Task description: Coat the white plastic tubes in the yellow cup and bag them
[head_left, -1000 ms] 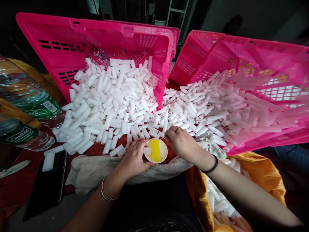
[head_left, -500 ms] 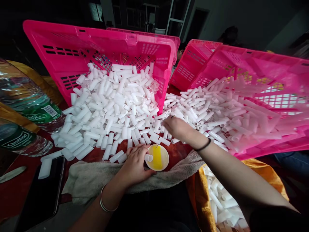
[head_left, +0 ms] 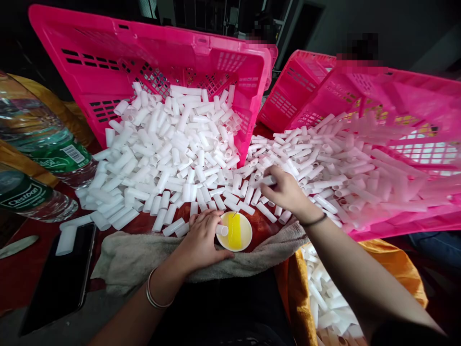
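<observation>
My left hand (head_left: 201, 242) is closed around a short white plastic tube (head_left: 222, 230), whose open end points right over the rim of a small white bowl (head_left: 248, 235). A yellow strip (head_left: 234, 231) lies across the bowl, with a thin sliver at its top; what it is made of I cannot make out. Above and right of the bowl, my right hand (head_left: 288, 192) pinches another white tube (head_left: 267, 181) between thumb and fingers. Loose white tubes (head_left: 180, 144) are heaped just beyond both hands.
Pink crates (head_left: 144, 43) lie tipped toward me, tubes spilling out. A grey towel (head_left: 126, 262) runs along the table edge. At left are water bottles (head_left: 54, 139) and a phone (head_left: 61, 283) with a tube on it. An orange sack (head_left: 304, 298) of tubes sits lower right.
My right hand has come back from the pile, moving right and slightly nearer, and a tube now shows in its fingers. My left hand stays by the bowl with its tube.
</observation>
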`<state>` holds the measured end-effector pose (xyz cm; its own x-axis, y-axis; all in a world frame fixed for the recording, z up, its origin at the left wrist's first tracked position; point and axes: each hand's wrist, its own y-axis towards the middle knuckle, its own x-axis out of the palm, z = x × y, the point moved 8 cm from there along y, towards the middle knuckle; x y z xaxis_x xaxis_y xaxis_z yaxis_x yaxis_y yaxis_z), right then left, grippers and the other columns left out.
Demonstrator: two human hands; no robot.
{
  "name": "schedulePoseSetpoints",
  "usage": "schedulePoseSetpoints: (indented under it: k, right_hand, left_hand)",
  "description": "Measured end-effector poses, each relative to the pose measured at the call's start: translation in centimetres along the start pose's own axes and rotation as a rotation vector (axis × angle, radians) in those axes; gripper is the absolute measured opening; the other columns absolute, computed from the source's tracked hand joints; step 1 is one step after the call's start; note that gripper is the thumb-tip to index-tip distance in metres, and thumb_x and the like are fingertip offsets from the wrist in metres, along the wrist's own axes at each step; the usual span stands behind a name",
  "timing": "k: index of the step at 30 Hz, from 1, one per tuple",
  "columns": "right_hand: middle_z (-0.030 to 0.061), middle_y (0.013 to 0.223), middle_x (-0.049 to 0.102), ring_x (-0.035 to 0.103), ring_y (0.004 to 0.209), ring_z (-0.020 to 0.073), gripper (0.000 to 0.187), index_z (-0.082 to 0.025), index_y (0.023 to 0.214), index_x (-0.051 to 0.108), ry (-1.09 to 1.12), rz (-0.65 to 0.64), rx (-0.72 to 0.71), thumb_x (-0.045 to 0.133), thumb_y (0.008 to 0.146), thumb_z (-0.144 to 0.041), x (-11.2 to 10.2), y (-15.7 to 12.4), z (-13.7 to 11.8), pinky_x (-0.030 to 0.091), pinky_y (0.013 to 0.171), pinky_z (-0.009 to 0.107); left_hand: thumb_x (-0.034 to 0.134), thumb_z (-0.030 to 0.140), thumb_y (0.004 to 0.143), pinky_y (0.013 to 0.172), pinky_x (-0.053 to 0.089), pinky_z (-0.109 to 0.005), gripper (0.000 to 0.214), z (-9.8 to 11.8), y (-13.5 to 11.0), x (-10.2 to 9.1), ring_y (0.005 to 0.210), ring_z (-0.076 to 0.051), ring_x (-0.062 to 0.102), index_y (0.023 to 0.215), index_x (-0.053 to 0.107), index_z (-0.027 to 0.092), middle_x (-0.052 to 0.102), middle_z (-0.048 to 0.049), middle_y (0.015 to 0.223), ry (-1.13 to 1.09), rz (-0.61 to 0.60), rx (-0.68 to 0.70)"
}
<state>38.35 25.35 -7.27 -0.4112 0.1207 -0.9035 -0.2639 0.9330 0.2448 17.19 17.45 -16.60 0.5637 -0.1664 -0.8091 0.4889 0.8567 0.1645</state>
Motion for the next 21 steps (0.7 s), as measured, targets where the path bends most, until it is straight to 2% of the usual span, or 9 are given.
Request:
schedulePoseSetpoints:
  k: [1,3,5,7,11,16,19,21]
  right_hand:
    - [0.0001,0.070,0.061,0.057,0.058,0.0163,0.015,-0.018,0.099,0.056,0.165,0.029,0.030,0.059,0.086,-0.025,-0.4,-1.8,-0.1,0.046,0.055,0.027]
    - [-0.0014,0.070,0.061,0.057,0.055,0.0143,0.008,-0.021,0.095,0.056,0.437,-0.025,0.042,0.058,0.088,-0.025,0.5,-5.2,-0.9,0.046,0.050,0.025]
    - [0.0011,0.079,0.066,0.064,0.062,0.0154,0.009,-0.022,0.097,0.059,0.600,-0.062,0.023,0.060,0.090,-0.027,2.1,-7.8,-2.0,0.053,0.054,0.026]
    - [0.0055,0.095,0.072,0.070,0.078,0.0188,0.017,-0.022,0.106,0.062,0.663,-0.006,-0.010,0.064,0.089,-0.027,3.7,-9.2,-2.7,0.060,0.066,0.030]
    - [0.0098,0.116,0.073,0.072,0.103,0.0234,0.030,-0.023,0.121,0.065,0.577,0.108,-0.117,0.065,0.092,-0.026,6.1,-9.4,-3.7,0.061,0.089,0.038]
    - [0.0125,0.119,0.070,0.070,0.108,0.0225,0.036,-0.023,0.132,0.062,0.337,0.233,-0.251,0.056,0.097,-0.018,6.3,-9.9,-4.6,0.062,0.092,0.038]
    - [0.0130,0.123,0.067,0.067,0.112,0.0224,0.044,-0.024,0.140,0.056,0.276,0.244,-0.309,0.051,0.098,-0.012,6.2,-10.4,-5.0,0.061,0.093,0.039]
    - [0.0115,0.120,0.067,0.067,0.111,0.0231,0.043,-0.025,0.137,0.058,0.279,0.262,-0.366,0.052,0.097,-0.011,6.0,-10.6,-5.3,0.061,0.092,0.039]
  left_hand:
    - [0.090,0.047,0.054,0.107,0.033,-0.060,0.074,0.0,0.0,0.0,0.134,-0.040,0.045,0.110,0.048,0.022,0.055,-0.0159,0.141,0.001,0.013,0.007]
    - [0.090,0.046,0.055,0.107,0.034,-0.059,0.074,0.2,0.0,-0.1,0.134,-0.040,0.046,0.111,0.047,0.022,0.056,-0.0157,0.140,0.002,0.030,0.024]
    - [0.089,0.044,0.057,0.107,0.035,-0.057,0.071,0.4,-0.1,-0.1,0.134,-0.039,0.046,0.110,0.047,0.022,0.056,-0.0152,0.140,0.001,0.038,0.049]
    - [0.089,0.044,0.058,0.106,0.035,-0.057,0.071,0.5,-0.2,-0.2,0.133,-0.039,0.047,0.111,0.047,0.023,0.056,-0.0148,0.139,0.001,0.050,0.069]
    - [0.090,0.045,0.057,0.104,0.036,-0.058,0.076,0.5,-0.2,-0.2,0.131,-0.039,0.049,0.114,0.044,0.023,0.059,-0.0153,0.136,0.014,0.067,0.081]
    - [0.091,0.046,0.055,0.103,0.037,-0.058,0.078,0.4,-0.2,-0.1,0.131,-0.040,0.050,0.114,0.044,0.023,0.058,-0.0164,0.137,0.027,0.075,0.084]
    - [0.091,0.045,0.055,0.103,0.037,-0.058,0.077,0.4,-0.2,-0.2,0.130,-0.039,0.050,0.112,0.045,0.022,0.059,-0.0160,0.137,0.017,0.076,0.086]
    - [0.090,0.045,0.056,0.104,0.037,-0.057,0.075,0.5,-0.2,-0.3,0.131,-0.039,0.050,0.111,0.046,0.022,0.059,-0.0156,0.137,0.008,0.078,0.085]
